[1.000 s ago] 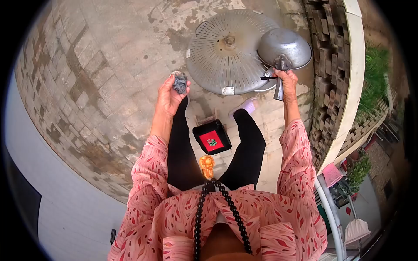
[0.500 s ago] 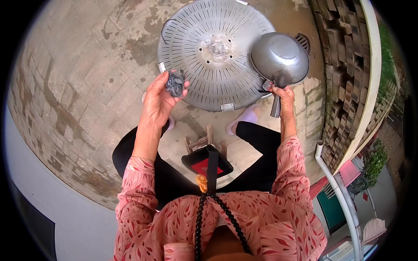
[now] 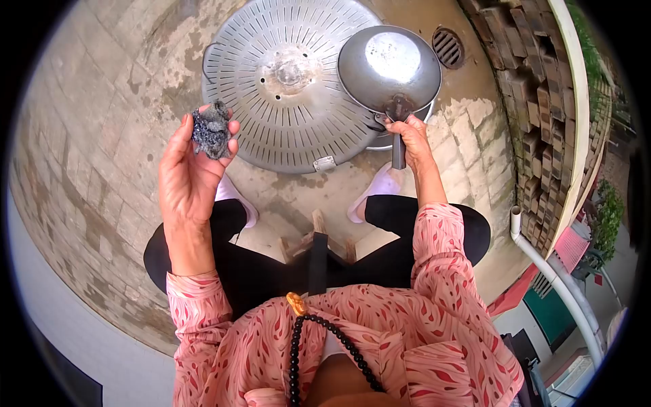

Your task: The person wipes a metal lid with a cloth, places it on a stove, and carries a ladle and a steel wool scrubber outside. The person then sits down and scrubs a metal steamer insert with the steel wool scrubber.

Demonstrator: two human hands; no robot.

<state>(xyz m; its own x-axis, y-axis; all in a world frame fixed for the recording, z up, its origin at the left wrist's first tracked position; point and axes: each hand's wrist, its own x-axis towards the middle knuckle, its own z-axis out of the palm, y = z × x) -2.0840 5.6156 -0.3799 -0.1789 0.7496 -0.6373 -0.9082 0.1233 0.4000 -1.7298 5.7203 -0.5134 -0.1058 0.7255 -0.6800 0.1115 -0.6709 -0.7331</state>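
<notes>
My left hand point(image 3: 193, 180) is raised palm up, fingers curled round a dark grey, matted scouring pad point(image 3: 211, 130). My right hand point(image 3: 413, 139) grips a wok point(image 3: 390, 68) by its dark handle. The wok's rounded metal underside faces me, with a bright glare on it. It is held over the right side of a large, round, slotted metal disc point(image 3: 254, 115), covering part of it. Whether the wok touches the disc I cannot tell. A pale rim shows below the wok, mostly hidden.
A floor drain point(image 3: 448, 47) lies right of the wok on wet paving. Stacked bricks point(image 3: 529, 102) line the right side, with a white pipe point(image 3: 553, 264) nearer me. A low wooden stool point(image 3: 319, 220) shows between my legs.
The view has shifted, so most things sit further left. The wok appears larger, its underside turned more towards me. Both hands keep their hold; the black-and-red pouch has dropped out of sight.
</notes>
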